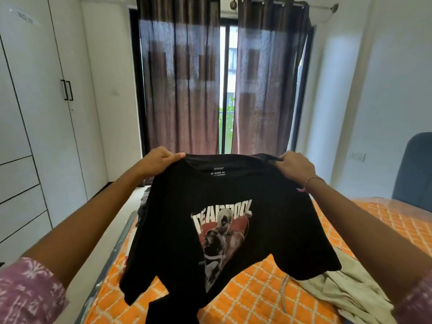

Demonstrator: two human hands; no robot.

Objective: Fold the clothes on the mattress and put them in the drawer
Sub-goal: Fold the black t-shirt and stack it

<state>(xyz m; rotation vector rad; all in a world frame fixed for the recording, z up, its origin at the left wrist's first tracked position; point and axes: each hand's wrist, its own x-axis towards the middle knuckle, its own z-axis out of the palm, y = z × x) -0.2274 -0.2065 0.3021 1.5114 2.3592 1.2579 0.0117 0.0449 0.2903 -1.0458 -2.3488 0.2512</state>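
Presently, a black short-sleeved T-shirt with a white and red printed graphic (pixel 224 225) is held up by its shoulders above the orange quilted mattress with a white lattice pattern (pixel 252 298).

The left shoulder seam is pinched by the left hand (pixel 161 159), with fingers curled around the fabric; the right shoulder is gripped in the same manner by the right hand (pixel 295 166). The garment is suspended unfolded, print side toward the camera, its hem hanging just above the mattress. A crumpled pale beige garment (pixel 346 288) is seen lying on the mattress at the right. White wardrobe drawers (pixel 21 195) are located at the left wall.
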